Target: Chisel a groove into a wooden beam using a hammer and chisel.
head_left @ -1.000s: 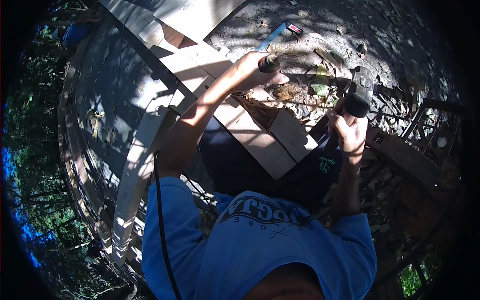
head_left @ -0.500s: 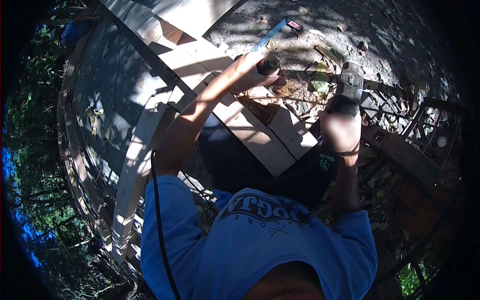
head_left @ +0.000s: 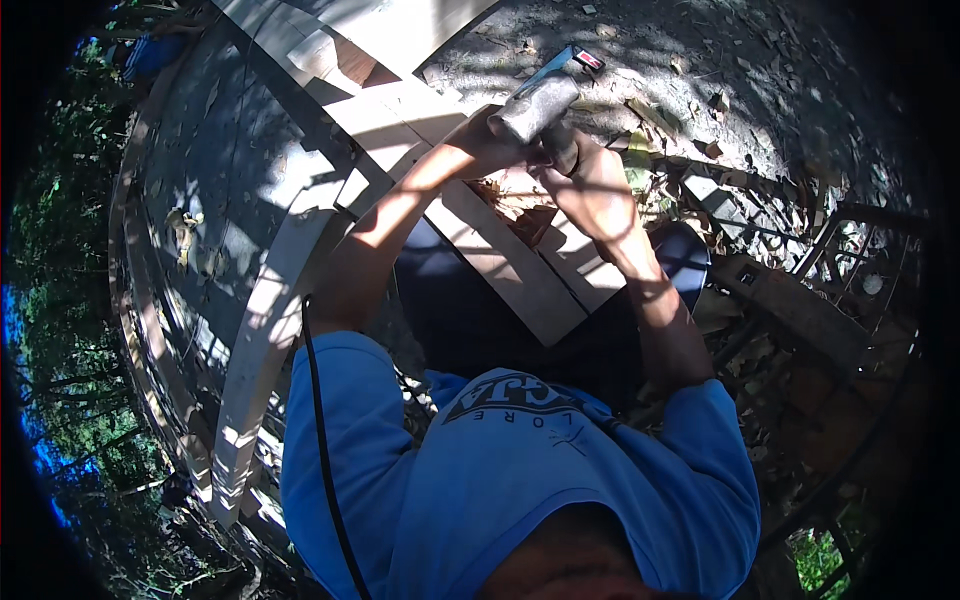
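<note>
My right hand (head_left: 597,200) is closed round the handle of a mallet (head_left: 540,105) with a thick, worn, greyish cylindrical head. The mallet head is over my left hand (head_left: 488,145), which is closed round an upright chisel. Only its dark, round handle end showed earlier; now the mallet head hides it, and its blade is out of sight. Beneath both hands lies a pale timber frame (head_left: 500,265), made of boards side by side with a gap between them. Its near end rests across my lap. Wood chips and dry leaves show in the gap.
Beyond my hands, a blue strip with a red-and-black end (head_left: 588,60) lies on the leafy ground. A long curved board (head_left: 262,330) runs down the left side. On the right are a dark timber (head_left: 800,305) and thin metal bars (head_left: 835,235). A black cable (head_left: 322,440) hangs along my left arm.
My right hand has swung the mallet left and away from me, from beside my right knee to over the chisel end. My left hand has stayed nearly in place.
</note>
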Demonstrator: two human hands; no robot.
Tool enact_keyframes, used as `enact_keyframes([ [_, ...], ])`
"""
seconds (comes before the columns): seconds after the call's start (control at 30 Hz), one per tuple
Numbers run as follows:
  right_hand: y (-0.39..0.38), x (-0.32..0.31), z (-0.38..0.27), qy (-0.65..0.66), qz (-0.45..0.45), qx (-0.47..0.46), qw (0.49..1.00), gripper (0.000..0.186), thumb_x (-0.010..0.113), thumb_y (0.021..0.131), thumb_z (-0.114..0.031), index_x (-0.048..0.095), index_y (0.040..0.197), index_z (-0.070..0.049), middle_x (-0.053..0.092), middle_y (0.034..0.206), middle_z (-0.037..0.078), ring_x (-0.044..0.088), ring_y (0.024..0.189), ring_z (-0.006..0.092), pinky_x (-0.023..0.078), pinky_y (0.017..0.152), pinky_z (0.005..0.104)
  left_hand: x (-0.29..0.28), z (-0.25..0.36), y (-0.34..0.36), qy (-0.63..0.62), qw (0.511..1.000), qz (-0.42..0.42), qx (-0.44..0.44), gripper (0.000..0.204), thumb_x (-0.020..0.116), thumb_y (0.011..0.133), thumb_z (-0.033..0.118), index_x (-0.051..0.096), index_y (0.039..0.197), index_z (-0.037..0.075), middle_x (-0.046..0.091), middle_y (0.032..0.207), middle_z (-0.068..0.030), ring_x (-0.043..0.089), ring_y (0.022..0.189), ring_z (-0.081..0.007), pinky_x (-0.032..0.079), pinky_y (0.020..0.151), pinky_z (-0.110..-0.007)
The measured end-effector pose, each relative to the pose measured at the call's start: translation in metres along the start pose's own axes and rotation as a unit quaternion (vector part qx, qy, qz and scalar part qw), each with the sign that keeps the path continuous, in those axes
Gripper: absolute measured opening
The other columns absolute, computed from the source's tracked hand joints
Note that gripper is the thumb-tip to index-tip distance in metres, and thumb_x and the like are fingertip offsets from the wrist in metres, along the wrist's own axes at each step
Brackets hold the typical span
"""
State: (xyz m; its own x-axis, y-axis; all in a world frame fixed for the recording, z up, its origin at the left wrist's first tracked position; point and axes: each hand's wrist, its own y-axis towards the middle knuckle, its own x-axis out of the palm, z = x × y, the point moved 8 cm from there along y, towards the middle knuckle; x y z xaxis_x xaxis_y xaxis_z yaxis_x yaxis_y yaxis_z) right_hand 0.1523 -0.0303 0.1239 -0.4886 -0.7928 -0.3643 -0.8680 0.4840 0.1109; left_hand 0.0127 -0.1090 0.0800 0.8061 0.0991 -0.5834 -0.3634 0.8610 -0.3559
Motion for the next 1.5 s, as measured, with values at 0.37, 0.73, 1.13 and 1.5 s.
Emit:
enact_keyframes([
  [0.37, -0.028, -0.081, -0.035, 0.244, 0.037, 0.087, 0.965, 0.014, 0.067, 0.085, -0.009, 0.054, 0.083, -0.003, 0.056, 0.069, 0.003, 0.050, 0.049, 0.0102, 0.041, 0.048, 0.0268, -0.036, -0.008, -0.033, -0.173, 0.971, 0.051, 0.158, 0.021, 0.080, 0.082, 0.012, 0.062, 0.092, 0.005, 0.061, 0.081, 0.0013, 0.055, 0.075, -0.0085, 0.048, 0.072, -0.029],
  [0.73, 0.022, 0.019, -0.081, -0.257, -0.108, 0.103, 0.955, 0.028, 0.069, 0.082, -0.018, 0.063, 0.103, -0.001, 0.071, 0.082, 0.020, 0.072, 0.075, 0.0335, 0.056, 0.069, 0.0428, -0.022, -0.040, -0.026, -0.135, 0.988, 0.011, 0.068, 0.045, 0.082, 0.082, 0.044, 0.072, 0.100, 0.005, 0.070, 0.089, -0.0077, 0.061, 0.083, -0.0111, 0.050, 0.077, -0.032],
  [1.13, 0.012, -0.120, -0.212, 0.321, 0.026, -0.219, 0.921, 0.018, 0.056, 0.093, -0.014, 0.044, 0.082, -0.008, 0.044, 0.068, 0.000, 0.045, 0.054, 0.0085, 0.040, 0.048, 0.0254, -0.032, -0.040, -0.032, -0.162, 0.975, 0.063, 0.140, 0.033, 0.086, 0.080, 0.033, 0.066, 0.084, 0.006, 0.061, 0.071, 0.0027, 0.055, 0.068, -0.0074, 0.046, 0.065, -0.030],
  [1.5, 0.008, 0.005, 0.012, -0.158, -0.122, 0.125, 0.972, 0.018, 0.066, 0.079, -0.014, 0.063, 0.090, -0.001, 0.056, 0.058, 0.003, 0.049, 0.052, 0.0113, 0.041, 0.052, 0.0314, -0.050, -0.031, -0.061, -0.274, 0.947, 0.101, 0.137, 0.015, 0.076, 0.082, 0.014, 0.069, 0.090, 0.003, 0.068, 0.079, -0.0019, 0.060, 0.071, -0.0094, 0.049, 0.066, -0.029],
])
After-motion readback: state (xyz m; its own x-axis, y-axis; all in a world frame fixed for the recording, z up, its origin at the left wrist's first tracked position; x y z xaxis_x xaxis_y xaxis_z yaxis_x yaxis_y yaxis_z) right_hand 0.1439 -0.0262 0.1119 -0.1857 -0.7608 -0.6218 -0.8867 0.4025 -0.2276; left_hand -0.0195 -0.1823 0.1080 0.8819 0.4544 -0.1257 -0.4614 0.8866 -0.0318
